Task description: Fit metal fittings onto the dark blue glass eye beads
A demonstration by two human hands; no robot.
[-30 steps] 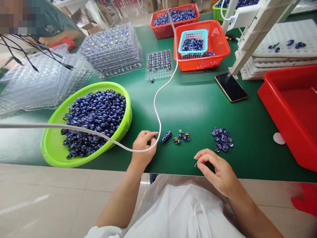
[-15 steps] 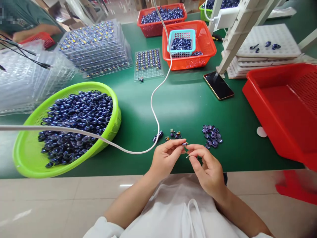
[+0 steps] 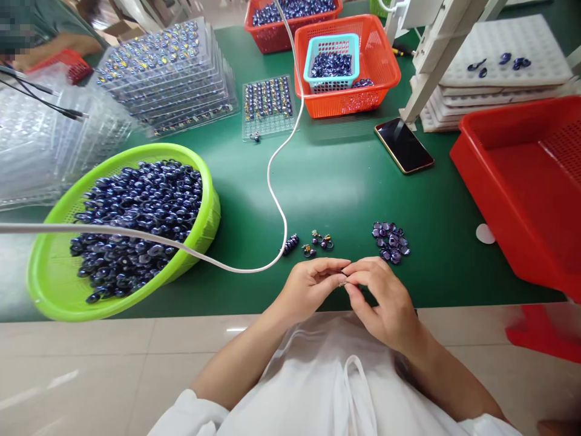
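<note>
My left hand (image 3: 311, 286) and my right hand (image 3: 384, 300) meet fingertip to fingertip over the near edge of the green table (image 3: 345, 181). Both pinch a tiny piece between them, too small to name. Just beyond the fingers lie a short stack of dark blue beads (image 3: 290, 244), a few small ring-like pieces (image 3: 319, 241) and a little heap of dark blue stones (image 3: 390, 241). A white cable (image 3: 272, 194) loops across the table close to my left hand.
A lime basket (image 3: 45, 284) full of dark blue stones stands at the left. Clear tray stacks (image 3: 167, 79), orange baskets (image 3: 385, 72), a teal basket (image 3: 333, 45) and a phone (image 3: 403, 145) are farther back. A red bin (image 3: 521, 181) fills the right. Another person sits at the far left.
My left hand left the cable and bead stack and came in to the right hand. Both hands now pinch together nearer the table edge. The view shifted slightly.
</note>
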